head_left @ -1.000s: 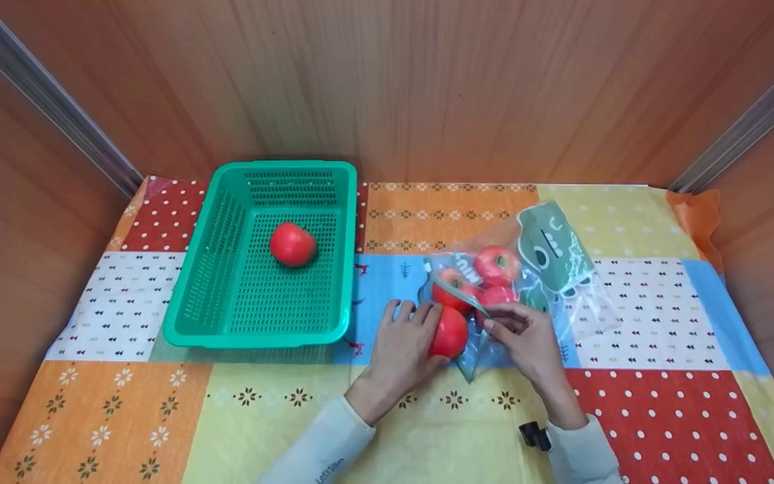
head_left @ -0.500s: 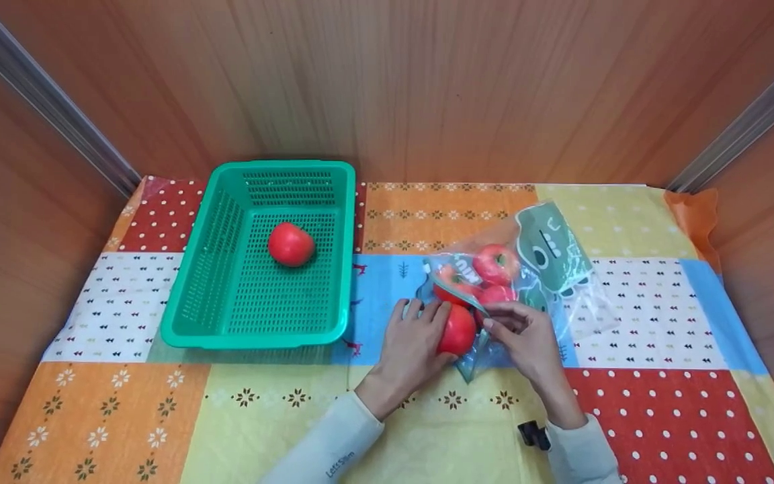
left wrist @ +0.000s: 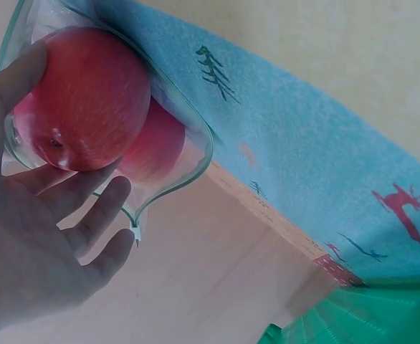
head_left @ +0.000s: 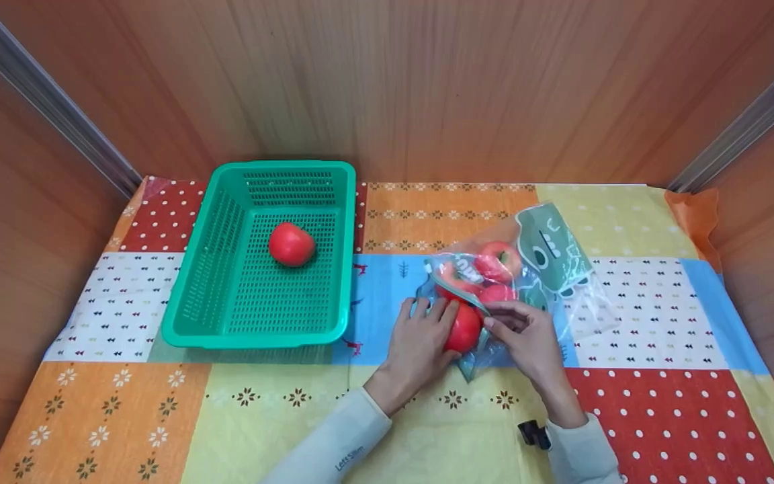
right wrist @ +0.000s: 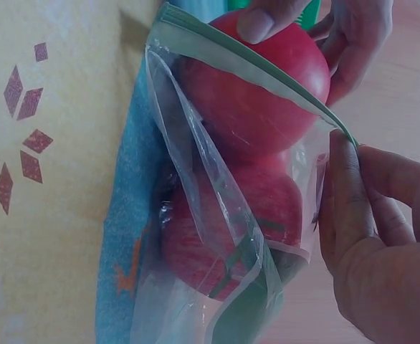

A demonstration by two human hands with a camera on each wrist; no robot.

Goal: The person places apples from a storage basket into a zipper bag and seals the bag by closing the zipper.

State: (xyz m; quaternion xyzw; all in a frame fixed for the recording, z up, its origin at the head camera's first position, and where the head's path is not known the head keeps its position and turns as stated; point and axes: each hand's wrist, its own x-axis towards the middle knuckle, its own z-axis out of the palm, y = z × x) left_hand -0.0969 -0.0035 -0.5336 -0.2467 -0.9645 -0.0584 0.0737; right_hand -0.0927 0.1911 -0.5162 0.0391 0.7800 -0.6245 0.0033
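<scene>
A red apple (left wrist: pixel 84 97) sits in the mouth of a clear zip bag (right wrist: pixel 196 165) with a green dinosaur print. My left hand (head_left: pixel 420 346) holds this apple from its left side, thumb on one side and fingertips on the other. With thumb and fingers, my right hand (head_left: pixel 528 336) pinches the green zip edge (right wrist: pixel 267 68) of the bag and keeps the mouth apart. Deeper in the bag lie several more apples, one of them a striped red apple (head_left: pixel 498 261) towards the back. The bag's plastic covers them.
A green perforated basket (head_left: pixel 259 339) stands to the left, with one red apple (head_left: pixel 291 245) in it. A patchwork cloth (head_left: pixel 279 423) covers the table. Wooden panels (head_left: pixel 427 87) rise at the back and both sides.
My left hand has moved slightly right and pushed the apple further into the bag's mouth. The right hand has stayed in place at the zip edge.
</scene>
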